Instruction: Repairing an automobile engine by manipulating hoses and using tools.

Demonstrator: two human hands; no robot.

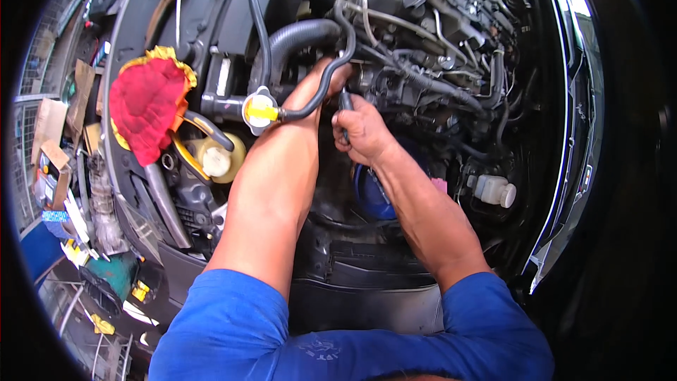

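Note:
Both my bare arms reach into an open engine bay. My left hand [337,79] is deep among the parts, partly covered by a thin black hose [326,88]; its fingers are hidden. Just beside it, my right hand [364,130] is closed around a dark-handled tool [345,101]. The tool points up toward the engine, and its working end is lost among the parts. Left of my left forearm sits a metal filler cap [261,110] with a yellow label, where the thin hose joins. A thick ribbed black hose [300,37] curves behind it.
On the left ledge lie a red cloth [148,102] with yellow edging and a yellow-and-grey handled tool [194,159]. A yellowish reservoir [229,155] stands beside them. A blue round part [372,194] lies below my right wrist. At right is a small white reservoir [493,190].

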